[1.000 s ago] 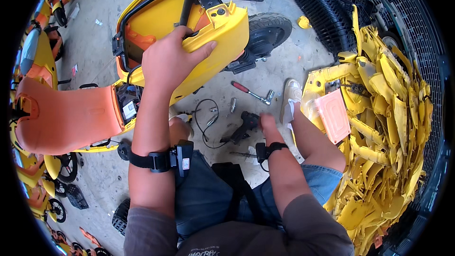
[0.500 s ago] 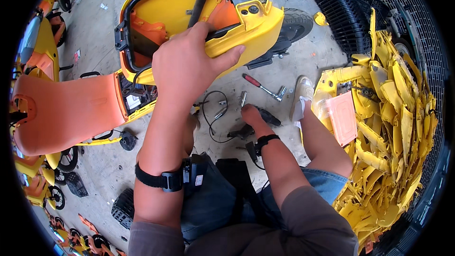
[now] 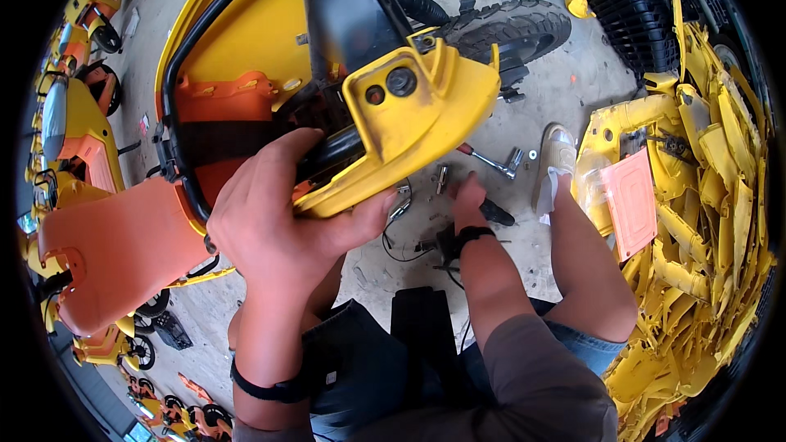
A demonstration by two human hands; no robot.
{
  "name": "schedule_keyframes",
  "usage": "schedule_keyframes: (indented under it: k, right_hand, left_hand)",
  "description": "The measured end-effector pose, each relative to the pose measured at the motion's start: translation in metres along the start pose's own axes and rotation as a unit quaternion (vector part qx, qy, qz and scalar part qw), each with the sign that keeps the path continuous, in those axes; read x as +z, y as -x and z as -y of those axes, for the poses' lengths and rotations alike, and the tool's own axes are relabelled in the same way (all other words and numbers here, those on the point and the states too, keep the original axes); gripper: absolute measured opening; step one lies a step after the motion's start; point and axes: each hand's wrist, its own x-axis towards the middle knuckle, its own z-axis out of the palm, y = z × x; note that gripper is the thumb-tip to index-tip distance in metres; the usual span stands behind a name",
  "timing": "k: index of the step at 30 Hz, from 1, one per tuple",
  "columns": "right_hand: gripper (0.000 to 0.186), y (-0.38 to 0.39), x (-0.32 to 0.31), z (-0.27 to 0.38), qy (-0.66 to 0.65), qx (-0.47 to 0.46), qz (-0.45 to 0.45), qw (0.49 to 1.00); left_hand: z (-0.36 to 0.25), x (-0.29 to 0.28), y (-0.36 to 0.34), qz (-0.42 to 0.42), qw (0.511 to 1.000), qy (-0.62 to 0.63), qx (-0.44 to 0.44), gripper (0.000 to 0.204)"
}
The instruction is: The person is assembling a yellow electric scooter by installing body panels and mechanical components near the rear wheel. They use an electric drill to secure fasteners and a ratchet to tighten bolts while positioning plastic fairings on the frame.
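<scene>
My left hand [image 3: 274, 217] grips the lower edge of the yellow tail panel [image 3: 426, 110] of a partly dismantled scooter. Its thumb lies along the outside, while the fingers reach inside beside a black frame tube and are partly hidden. Low over the floor, my right hand [image 3: 468, 194] is beside a small chrome socket [image 3: 441, 178] and a black part [image 3: 496, 213]. Its fingers are too small and blurred to show whether they hold anything. Just beyond it lies a ratchet wrench [image 3: 491, 163] with a red handle, partly covered by the panel.
An orange scooter seat [image 3: 123, 245] extends to the left. The scooter's rear wheel [image 3: 524, 33] is beyond the panel. A tall heap of broken yellow panels [image 3: 704, 278] fills the right side, with an orange cover [image 3: 629, 205] leaning on it. A black cable [image 3: 393, 250] lies on the floor.
The tail panel now looks larger and closer, with its black plate coming lower in view. My left hand has shifted left and down, keeping its grip. My right hand appears farther right.
</scene>
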Motion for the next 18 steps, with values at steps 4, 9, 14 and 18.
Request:
schedule_keyframes:
  k: [4, 9, 14, 18]
  right_hand:
    - [0.051, -0.112, -0.046, 0.034, 0.219, -0.102, -0.158, 0.958]
    - [0.036, -0.118, -0.064, 0.068, 0.515, -0.115, -0.135, 0.839]
    - [0.016, -0.096, -0.069, 0.073, 0.135, -0.056, -0.163, 0.976]
    - [0.019, -0.063, -0.039, 0.099, -0.205, -0.157, -0.094, 0.962]
  left_hand:
    - [-0.004, 0.003, -0.007, 0.017, 1.000, 0.014, 0.019, 0.067]
    - [0.009, 0.010, 0.006, 0.010, 1.000, 0.020, 0.000, 0.081]
    - [0.007, 0.003, 0.003, 0.059, 0.998, 0.007, -0.012, 0.082]
    - [0.007, 0.007, 0.000, 0.027, 0.999, 0.029, -0.021, 0.075]
